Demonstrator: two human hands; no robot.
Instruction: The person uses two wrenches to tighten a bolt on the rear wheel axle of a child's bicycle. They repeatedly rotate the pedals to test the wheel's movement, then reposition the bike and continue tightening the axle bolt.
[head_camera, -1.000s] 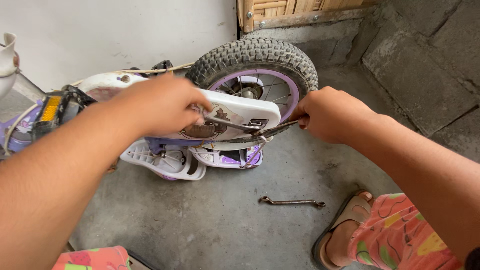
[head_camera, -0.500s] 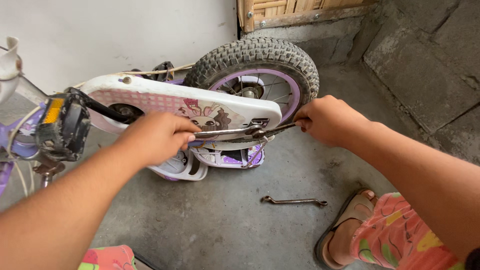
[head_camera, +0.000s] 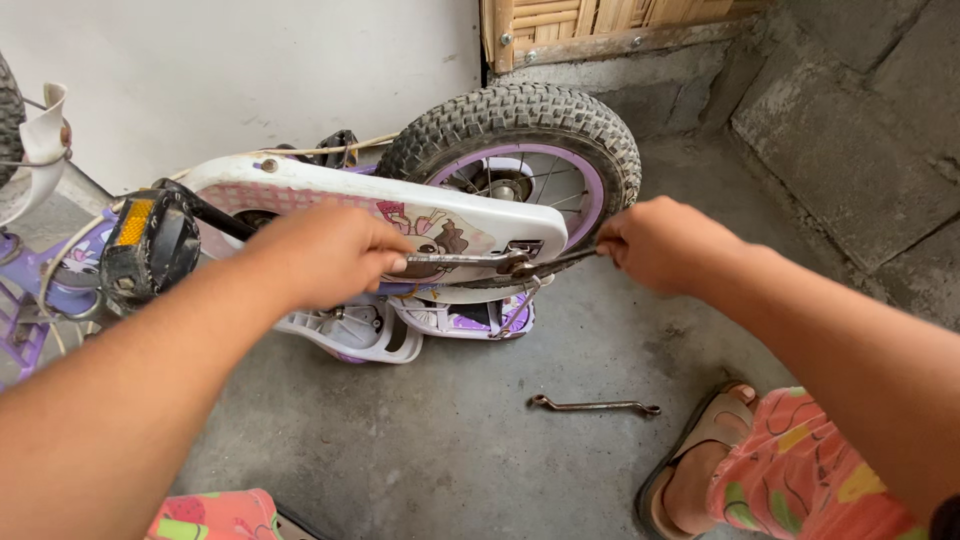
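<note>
A small purple and white child's bicycle (head_camera: 300, 190) lies upside down on the concrete floor. My left hand (head_camera: 325, 255) grips a metal wrench (head_camera: 460, 260) laid against the white chain guard (head_camera: 480, 222). My right hand (head_camera: 660, 245) grips a second, darker wrench (head_camera: 560, 260) from the other side. Both wrench heads meet at a fastener by the guard's rear end, just below the knobby rear wheel (head_camera: 515, 150).
A spare double-ended wrench (head_camera: 595, 406) lies on the floor in front of the bike. My sandalled foot (head_camera: 700, 470) and patterned trousers are at lower right. A black pedal with an orange reflector (head_camera: 145, 245) sticks up at left. Wall and wooden slats stand behind.
My left hand dropped with its wrench, then rose slightly again. The right hand stayed on its wrench. The view shifted a little, showing more of the bike's left side.
</note>
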